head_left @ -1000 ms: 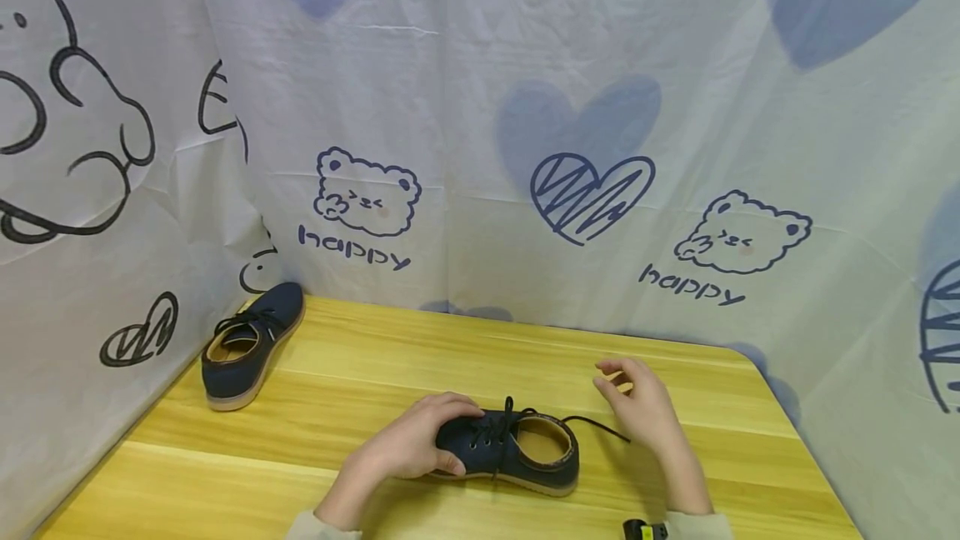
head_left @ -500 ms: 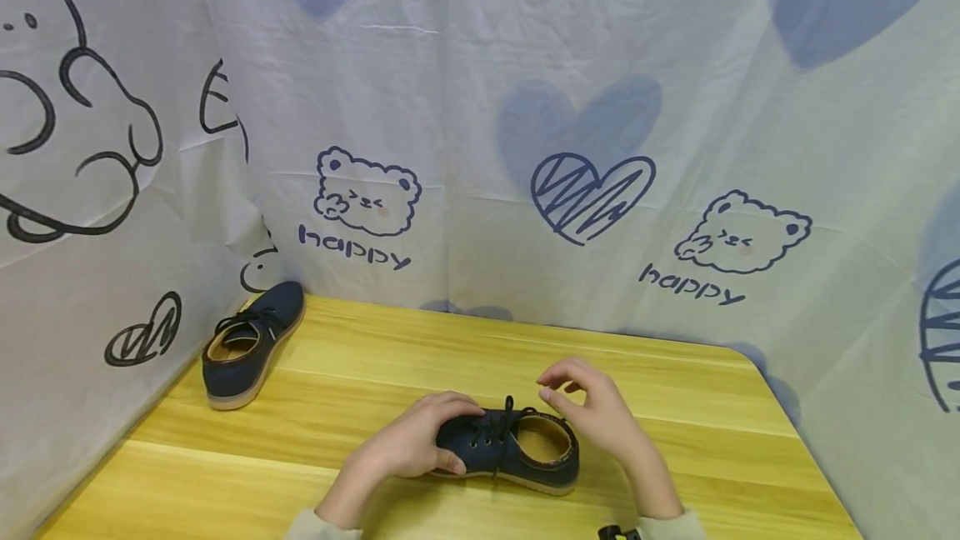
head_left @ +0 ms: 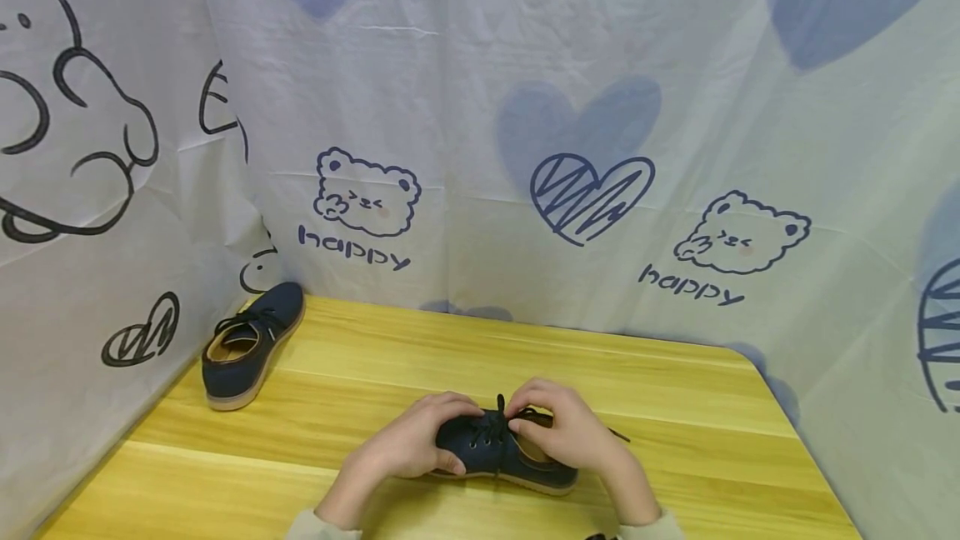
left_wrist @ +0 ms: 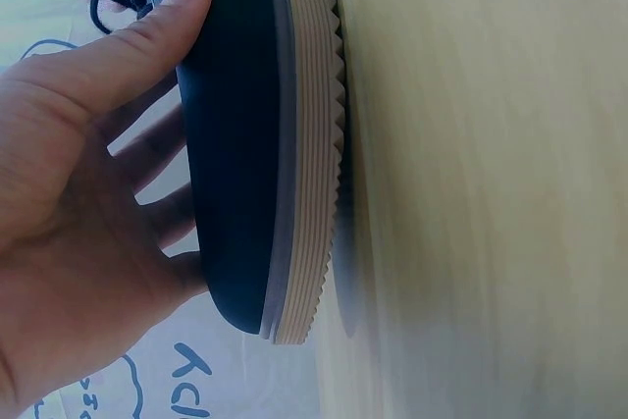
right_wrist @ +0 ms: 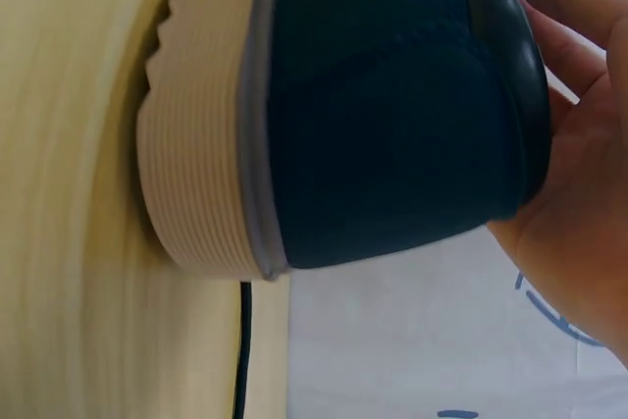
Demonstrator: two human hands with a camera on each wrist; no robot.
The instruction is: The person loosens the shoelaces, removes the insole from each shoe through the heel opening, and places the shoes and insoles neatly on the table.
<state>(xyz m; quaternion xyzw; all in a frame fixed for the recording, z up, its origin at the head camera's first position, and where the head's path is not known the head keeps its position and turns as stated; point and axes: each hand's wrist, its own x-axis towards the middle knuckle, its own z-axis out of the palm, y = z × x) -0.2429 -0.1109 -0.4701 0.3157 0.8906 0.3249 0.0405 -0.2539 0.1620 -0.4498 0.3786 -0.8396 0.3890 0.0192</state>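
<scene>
A navy lace-up shoe lies on the table, toe to the left. Its toe is in the grip of my left hand, thumb on the near side and fingers over the far side. In the left wrist view the thumb presses the dark upper above the ridged tan sole. My right hand reaches over the shoe's opening and pinches the black shoelace near the knot with thumb and index finger. The heel blocks these fingertips in the right wrist view. A lace end trails rightward on the table.
A matching navy shoe stands at the table's left edge, toe toward the back. The yellow wood-grain table meets a printed white curtain behind and at the left. The table's right edge slopes down toward the front.
My right hand has moved left from beyond the heel, over the opening, to the lace near the knot. My left hand has kept its grip on the toe.
</scene>
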